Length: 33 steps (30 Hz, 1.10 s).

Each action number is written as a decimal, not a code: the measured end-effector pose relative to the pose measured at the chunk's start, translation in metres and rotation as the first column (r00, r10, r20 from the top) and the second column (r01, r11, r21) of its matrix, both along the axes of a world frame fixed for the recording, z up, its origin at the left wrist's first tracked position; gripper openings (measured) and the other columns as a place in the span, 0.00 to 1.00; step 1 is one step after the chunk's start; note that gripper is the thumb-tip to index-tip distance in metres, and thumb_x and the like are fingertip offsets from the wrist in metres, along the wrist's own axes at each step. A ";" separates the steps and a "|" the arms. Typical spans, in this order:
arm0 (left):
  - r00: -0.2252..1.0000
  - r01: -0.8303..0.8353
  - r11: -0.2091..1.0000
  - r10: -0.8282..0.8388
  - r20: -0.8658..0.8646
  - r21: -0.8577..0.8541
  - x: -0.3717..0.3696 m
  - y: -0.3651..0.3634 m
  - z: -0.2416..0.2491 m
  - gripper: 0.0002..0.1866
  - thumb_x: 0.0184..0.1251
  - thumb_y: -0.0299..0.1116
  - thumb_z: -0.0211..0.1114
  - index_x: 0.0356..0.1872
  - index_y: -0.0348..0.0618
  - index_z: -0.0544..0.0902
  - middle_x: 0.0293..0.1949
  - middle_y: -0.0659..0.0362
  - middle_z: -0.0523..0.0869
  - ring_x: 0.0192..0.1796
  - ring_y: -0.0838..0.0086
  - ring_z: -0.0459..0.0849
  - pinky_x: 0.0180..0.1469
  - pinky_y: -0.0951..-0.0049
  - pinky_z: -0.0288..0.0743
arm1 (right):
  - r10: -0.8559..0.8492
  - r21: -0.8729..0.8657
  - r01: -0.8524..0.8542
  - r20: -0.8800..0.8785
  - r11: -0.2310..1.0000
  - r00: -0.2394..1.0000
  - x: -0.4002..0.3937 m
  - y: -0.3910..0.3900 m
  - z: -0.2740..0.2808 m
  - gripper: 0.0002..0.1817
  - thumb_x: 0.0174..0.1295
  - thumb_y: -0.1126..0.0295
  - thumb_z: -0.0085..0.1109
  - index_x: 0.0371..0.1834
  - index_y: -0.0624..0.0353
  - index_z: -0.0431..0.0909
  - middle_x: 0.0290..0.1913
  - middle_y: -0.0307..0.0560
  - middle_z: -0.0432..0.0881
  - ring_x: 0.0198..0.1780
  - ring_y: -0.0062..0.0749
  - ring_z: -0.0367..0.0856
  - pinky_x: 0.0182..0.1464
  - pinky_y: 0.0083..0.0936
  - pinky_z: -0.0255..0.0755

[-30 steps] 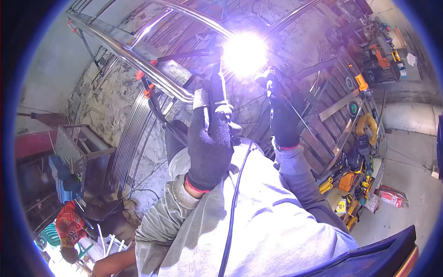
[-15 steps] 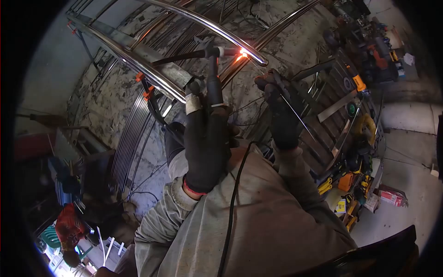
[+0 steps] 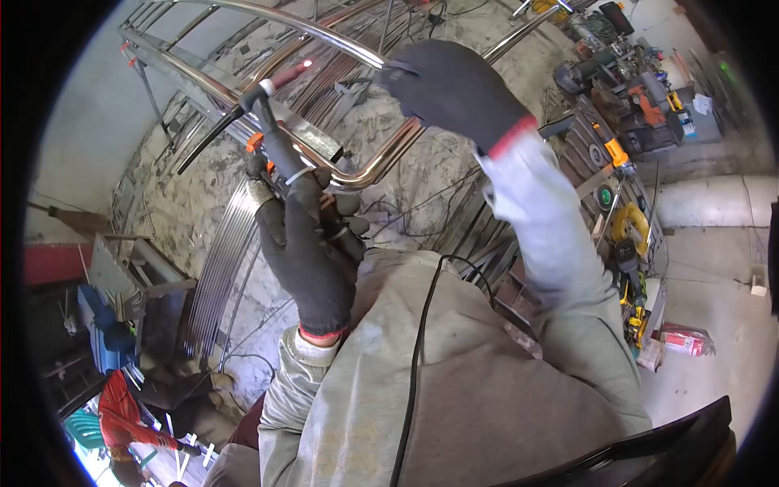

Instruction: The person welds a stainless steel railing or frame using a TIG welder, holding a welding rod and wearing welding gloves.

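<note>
My left hand (image 3: 304,252), in a dark glove with a red cuff, is wrapped round the handle of a welding torch (image 3: 280,146). The torch points up and right, with a small glow at its tip. At the upper middle my right hand (image 3: 458,93), also gloved, is closed at the end of a shiny curved metal tube (image 3: 324,34); its fingertips are mostly hidden, so a grip on the tube is not certain. Below lies a bent tube of the polished frame (image 3: 381,166), beside a flat metal bar (image 3: 312,134). A black cable (image 3: 415,349) runs down my shirt.
Thin metal rods (image 3: 219,276) lie on the floor at the left. A person in red (image 3: 122,414) is at the lower left. Power tools, one a yellow grinder (image 3: 617,152), and a red-and-white package (image 3: 684,339) are at the right.
The bright arc is gone and the scene is lighter. My left hand has moved left and down with the torch. My right hand has risen to the tube's end; the thin rod it held no longer shows.
</note>
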<state>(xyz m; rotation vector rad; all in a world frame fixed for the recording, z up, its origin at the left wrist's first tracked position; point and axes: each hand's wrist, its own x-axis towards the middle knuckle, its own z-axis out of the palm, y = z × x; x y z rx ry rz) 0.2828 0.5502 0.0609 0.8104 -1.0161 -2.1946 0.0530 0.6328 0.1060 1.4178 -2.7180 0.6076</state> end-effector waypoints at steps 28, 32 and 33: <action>0.845 0.275 0.908 -0.071 -0.531 0.316 0.028 -0.055 -0.014 0.31 0.83 0.41 0.62 0.75 0.27 0.70 0.51 0.37 0.88 0.33 0.63 0.86 0.29 0.68 0.80 | -0.013 0.018 0.011 0.106 1.000 0.994 0.090 0.112 -0.068 0.14 0.61 0.68 0.70 0.50 0.54 0.88 0.38 0.51 0.89 0.43 0.50 0.91 0.44 0.45 0.83; 0.776 0.448 0.883 -0.307 -0.551 0.139 0.031 -0.041 -0.028 0.38 0.79 0.39 0.64 0.83 0.27 0.64 0.69 0.28 0.82 0.33 0.66 0.84 0.31 0.71 0.78 | 0.046 0.127 -0.054 0.062 0.990 0.997 0.103 0.085 -0.051 0.14 0.59 0.67 0.70 0.48 0.50 0.87 0.35 0.47 0.88 0.40 0.50 0.91 0.42 0.45 0.83; 0.780 0.435 0.877 -0.254 -0.571 0.204 0.028 -0.032 -0.025 0.39 0.77 0.39 0.66 0.81 0.24 0.65 0.62 0.30 0.86 0.33 0.66 0.85 0.32 0.71 0.78 | 0.066 0.167 -0.075 0.059 0.983 0.996 0.104 0.078 -0.047 0.13 0.59 0.67 0.70 0.48 0.49 0.87 0.33 0.47 0.88 0.37 0.49 0.90 0.39 0.46 0.82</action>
